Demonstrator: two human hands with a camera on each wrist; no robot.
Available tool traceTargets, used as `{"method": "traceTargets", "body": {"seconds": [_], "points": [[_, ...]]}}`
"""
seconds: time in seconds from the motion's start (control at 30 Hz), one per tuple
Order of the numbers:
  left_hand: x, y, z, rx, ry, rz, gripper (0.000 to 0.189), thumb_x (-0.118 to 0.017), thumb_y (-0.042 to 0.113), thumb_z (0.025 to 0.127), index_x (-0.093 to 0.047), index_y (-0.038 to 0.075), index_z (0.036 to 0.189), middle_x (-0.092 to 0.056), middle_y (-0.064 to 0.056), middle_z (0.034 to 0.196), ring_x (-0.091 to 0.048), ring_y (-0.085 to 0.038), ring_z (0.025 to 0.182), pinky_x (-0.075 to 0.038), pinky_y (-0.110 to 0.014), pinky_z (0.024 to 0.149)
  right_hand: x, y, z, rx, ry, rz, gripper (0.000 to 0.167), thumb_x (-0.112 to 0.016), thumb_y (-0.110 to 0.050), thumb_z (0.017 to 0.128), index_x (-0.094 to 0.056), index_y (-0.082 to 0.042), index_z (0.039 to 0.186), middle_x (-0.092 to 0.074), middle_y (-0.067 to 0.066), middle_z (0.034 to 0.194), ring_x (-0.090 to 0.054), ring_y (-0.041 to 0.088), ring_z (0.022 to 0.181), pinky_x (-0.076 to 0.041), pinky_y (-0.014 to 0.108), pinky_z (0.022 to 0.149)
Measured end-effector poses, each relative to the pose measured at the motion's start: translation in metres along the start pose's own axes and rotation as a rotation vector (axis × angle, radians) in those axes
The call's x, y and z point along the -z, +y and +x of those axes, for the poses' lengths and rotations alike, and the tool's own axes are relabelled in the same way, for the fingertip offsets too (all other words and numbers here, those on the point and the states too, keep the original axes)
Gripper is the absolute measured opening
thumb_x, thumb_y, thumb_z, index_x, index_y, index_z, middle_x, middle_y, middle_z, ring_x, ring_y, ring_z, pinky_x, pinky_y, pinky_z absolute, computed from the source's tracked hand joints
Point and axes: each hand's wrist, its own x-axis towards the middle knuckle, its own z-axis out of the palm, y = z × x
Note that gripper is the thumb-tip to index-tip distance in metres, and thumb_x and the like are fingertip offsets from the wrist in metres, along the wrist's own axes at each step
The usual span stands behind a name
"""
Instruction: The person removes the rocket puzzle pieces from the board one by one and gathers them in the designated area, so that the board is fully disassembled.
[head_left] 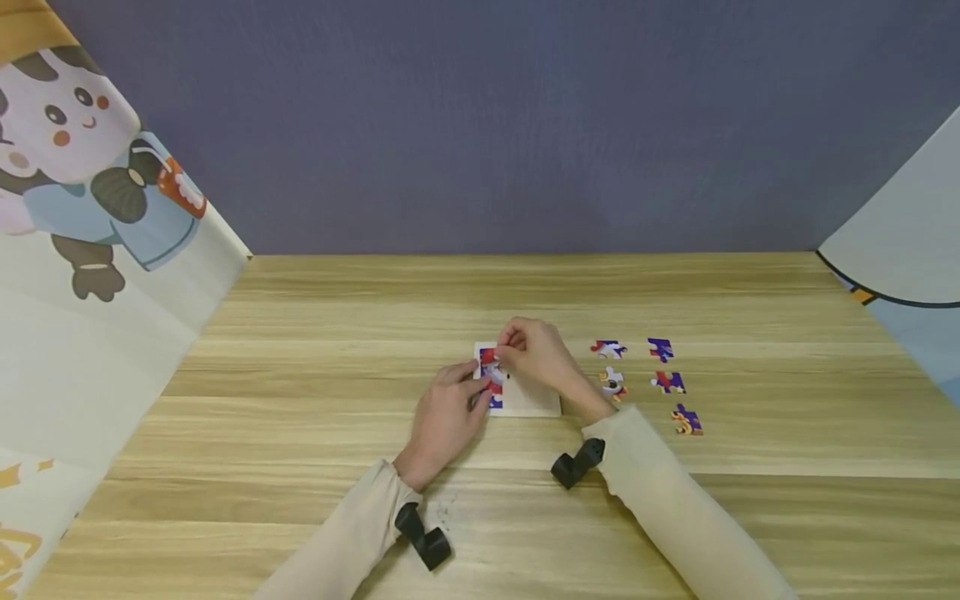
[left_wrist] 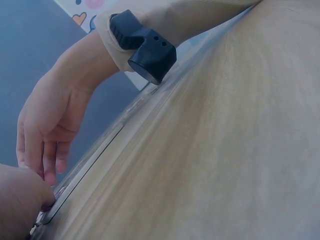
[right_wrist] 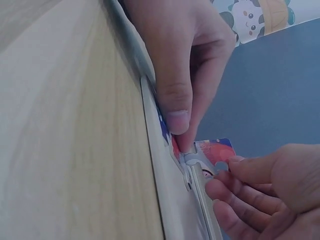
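A white puzzle board lies on the table, with red, purple and white puzzle pieces along its left side. My left hand rests at that side; in the right wrist view its straight thumb and index finger press down on the pieces. Over the board's upper left part, my right hand pinches a red and purple puzzle piece, tilted up from the board, between thumb and index finger. Its other fingers are loosely curled. The left wrist view shows the left hand only partly.
Several loose puzzle pieces lie right of the board, including a white one with an eye and a purple one. A dark wall stands behind the wooden table. Each wrist carries a black camera.
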Motion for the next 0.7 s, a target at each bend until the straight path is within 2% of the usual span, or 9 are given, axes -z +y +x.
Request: {"method": "traceTargets", "body": {"seconds": [0.4,0.7], "points": [[0.001,0.001,0.0,0.005,-0.004,-0.005,0.022,-0.068,0.015,0.084,-0.074,0.006,0.103,-0.066,-0.016,0.12,-0.061,-0.031,0.111,-0.053,-0.04,0.093,0.015,0.0,-0.002,-0.043,0.006,0.019,0.005,-0.066,-0.009,0.088,-0.065,-0.004,0.088,-0.066,0.01,0.084,-0.061,0.016,0.071,-0.048,0.022,0.061],[0.001,0.001,0.0,0.008,-0.012,0.002,0.021,-0.067,0.015,0.086,-0.073,0.006,0.104,-0.066,-0.016,0.12,-0.061,-0.03,0.112,-0.051,-0.039,0.096,0.037,0.009,-0.003,-0.094,0.015,0.072,0.007,-0.065,-0.008,0.089,-0.066,-0.002,0.091,-0.067,0.013,0.085,-0.066,0.023,0.074,-0.056,0.025,0.062]]}}
